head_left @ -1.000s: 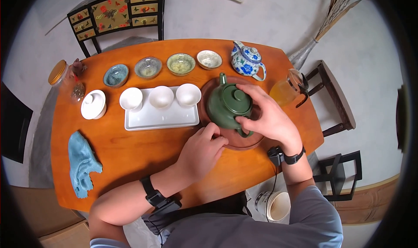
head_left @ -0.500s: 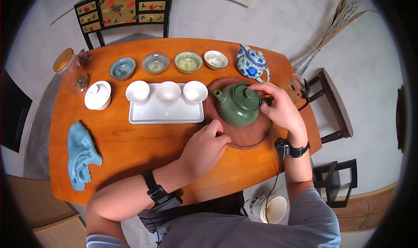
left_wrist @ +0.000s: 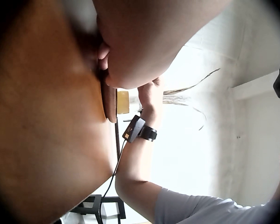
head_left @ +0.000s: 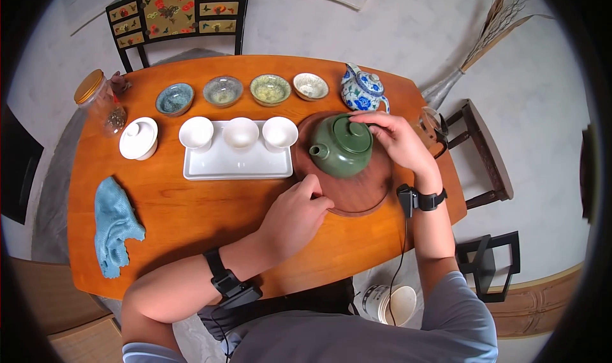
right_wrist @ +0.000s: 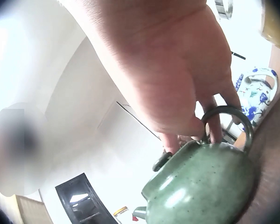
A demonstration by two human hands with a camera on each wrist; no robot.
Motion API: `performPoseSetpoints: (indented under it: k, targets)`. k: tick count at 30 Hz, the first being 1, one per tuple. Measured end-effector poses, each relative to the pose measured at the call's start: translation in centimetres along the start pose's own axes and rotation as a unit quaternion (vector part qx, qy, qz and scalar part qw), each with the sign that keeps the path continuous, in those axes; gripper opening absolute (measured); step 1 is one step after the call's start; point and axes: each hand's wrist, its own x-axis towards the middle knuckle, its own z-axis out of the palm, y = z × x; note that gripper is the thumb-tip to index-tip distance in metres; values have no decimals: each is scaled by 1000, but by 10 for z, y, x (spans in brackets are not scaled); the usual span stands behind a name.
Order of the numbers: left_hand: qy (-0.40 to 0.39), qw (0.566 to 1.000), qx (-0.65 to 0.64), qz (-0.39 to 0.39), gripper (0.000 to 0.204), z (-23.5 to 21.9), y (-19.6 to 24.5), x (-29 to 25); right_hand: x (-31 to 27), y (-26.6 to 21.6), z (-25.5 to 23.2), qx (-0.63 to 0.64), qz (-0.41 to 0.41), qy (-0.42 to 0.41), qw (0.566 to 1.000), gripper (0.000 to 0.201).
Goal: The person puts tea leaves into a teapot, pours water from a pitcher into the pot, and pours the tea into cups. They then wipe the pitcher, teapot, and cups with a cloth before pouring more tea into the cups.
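A dark green teapot (head_left: 344, 162) with its lid on sits on a round reddish-brown tray (head_left: 363, 197), its spout turned to the near left. My right hand (head_left: 405, 147) holds it from the handle side. In the right wrist view the thumb is at the top of the looped handle (right_wrist: 248, 123), with fingers behind the loop and one reaching the lid knob (right_wrist: 161, 162). My left hand (head_left: 294, 215), fingers curled, grips the tray's near-left rim. The left wrist view shows those fingertips (left_wrist: 104, 56) mostly hidden by the hand itself.
Left of the tray, a white rectangular tray (head_left: 236, 166) bears three white cups. Behind stand several glazed bowls (head_left: 223, 91) and a blue-and-white teapot (head_left: 363, 88). A glass pitcher (head_left: 432, 130) is at right; a lidded white bowl (head_left: 138, 140), jar (head_left: 101, 104) and blue cloth (head_left: 116, 229) lie left.
The green teapot has turned on the round tray, its spout swinging from the far side round to the near left. My right hand has moved with its handle; my left hand stays at the rim.
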Motion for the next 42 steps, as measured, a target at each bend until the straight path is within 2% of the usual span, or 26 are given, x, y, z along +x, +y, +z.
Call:
performPoseSetpoints:
  k: [2, 11, 12, 14, 15, 17, 18, 20, 21, 23, 24, 26, 29, 33, 42]
  targets:
    - [-1, 1000, -3, 1, 15, 0, -1, 0, 2, 9, 6, 33, -42, 18, 998, 35]
    - [-12, 999, -28, -15, 13, -3, -4, 1, 8, 32, 30, 212, -50, 77, 973, 30]
    - [-49, 998, -33, -11, 13, -8, -2, 2, 5, 37, 32, 227, -5, 87, 970, 31]
    - [-111, 994, -17, -5, 18, -25, 6, 5, 3, 45, 37, 236, -4, 97, 967, 31]
    - [-116, 993, -15, -8, 18, -37, 13, 5, 1, 49, 40, 238, 4, 109, 965, 31]
    - [-201, 968, 84, -122, 23, -63, 27, 6, 0, 52, 40, 214, 6, 117, 970, 28]
    - [-205, 967, 85, -124, 23, -72, 22, 2, 0, 52, 40, 209, 22, 120, 970, 25]
    - [-96, 951, 290, -43, 19, -94, 13, -8, -1, 54, 40, 216, 52, 119, 968, 18]
    - [-103, 950, 293, -41, 19, -101, 7, -11, 0, 56, 44, 222, 53, 124, 966, 18]
    - [30, 939, 339, -60, 18, -110, -9, -19, 1, 58, 52, 309, 28, 132, 942, 13]
    - [24, 938, 340, -57, 18, -112, -15, -24, 1, 61, 54, 313, 30, 137, 939, 13]
    - [20, 936, 326, -133, 18, -114, -25, -33, 2, 68, 56, 323, 24, 135, 936, 10]
    - [23, 929, 327, -170, 16, -117, -38, -37, 2, 66, 58, 350, 32, 143, 925, 10]
    - [28, 927, 340, -153, 14, -117, -35, -35, 1, 73, 61, 360, 22, 151, 920, 11]
    - [26, 911, 361, -198, 12, -119, -27, -36, 4, 74, 65, 374, -6, 146, 916, 15]
